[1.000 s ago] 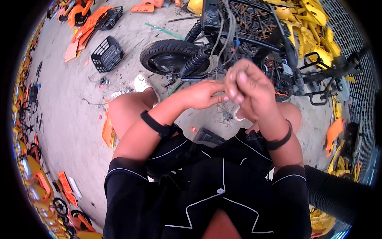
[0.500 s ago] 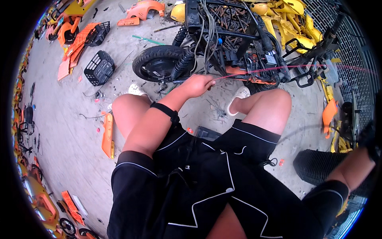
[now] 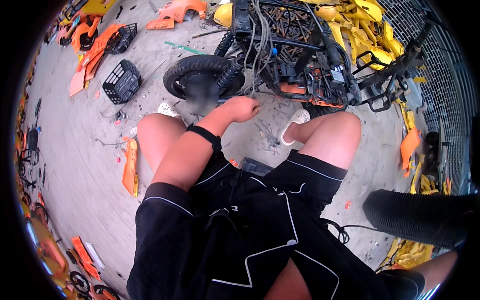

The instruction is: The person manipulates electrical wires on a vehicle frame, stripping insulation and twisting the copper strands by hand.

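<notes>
My left hand (image 3: 243,109) is closed in front of the black scooter frame (image 3: 324,47), below the black spring shock (image 3: 229,74) and grey cables (image 3: 253,60); what it pinches is too small to make out. The rear wheel (image 3: 176,74) lies on its left, partly blurred. To the upper right are exposed electronic parts (image 3: 317,80) with an orange strip along the frame. My right forearm (image 3: 440,267) runs out at the lower right rim; that hand is out of sight. My knees are bent either side, white clogs beside the scooter.
Black plastic baskets (image 3: 121,81) and orange panels (image 3: 90,65) lie at the left. Yellow body panels (image 3: 370,37) are piled at the back right. A black ribbed column (image 3: 415,215) is at my right, near a mesh wall (image 3: 440,90). A loose orange panel (image 3: 129,165) lies by my left knee.
My hands were together at centre; my right one swung out to the right and down, out of view. The thin red line stretched from my left hand half a second ago no longer shows.
</notes>
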Demonstrator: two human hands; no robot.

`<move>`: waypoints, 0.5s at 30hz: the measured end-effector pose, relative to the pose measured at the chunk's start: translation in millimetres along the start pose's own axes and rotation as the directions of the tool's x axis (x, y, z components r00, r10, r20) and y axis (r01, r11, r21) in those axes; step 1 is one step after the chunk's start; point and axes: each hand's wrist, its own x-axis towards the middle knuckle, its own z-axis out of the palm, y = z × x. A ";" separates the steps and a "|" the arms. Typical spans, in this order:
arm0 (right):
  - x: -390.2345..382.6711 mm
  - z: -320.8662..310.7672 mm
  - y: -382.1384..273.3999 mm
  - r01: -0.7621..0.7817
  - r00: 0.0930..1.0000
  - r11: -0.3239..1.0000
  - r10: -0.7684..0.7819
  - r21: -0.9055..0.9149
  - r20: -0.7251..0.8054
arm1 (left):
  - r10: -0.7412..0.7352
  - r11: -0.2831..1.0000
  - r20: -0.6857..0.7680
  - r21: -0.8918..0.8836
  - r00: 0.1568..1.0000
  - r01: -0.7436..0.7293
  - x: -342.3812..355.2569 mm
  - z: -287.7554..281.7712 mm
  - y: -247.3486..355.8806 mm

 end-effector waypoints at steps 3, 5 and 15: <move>-23.0 42.1 34.3 -0.171 0.985 0.976 0.165 0.136 0.060 | 0.076 0.997 0.099 -0.020 0.992 -0.075 -9.4 -15.2 6.6; -38.7 62.4 54.1 -0.249 0.967 0.948 0.233 0.200 0.101 | 0.104 0.990 0.053 -0.101 0.993 -0.098 -16.4 -33.8 18.1; -121.6 121.2 137.9 -0.455 0.849 0.890 0.423 0.030 0.316 | 0.087 0.916 -0.312 -0.348 0.946 -0.199 -2.3 -168.0 163.0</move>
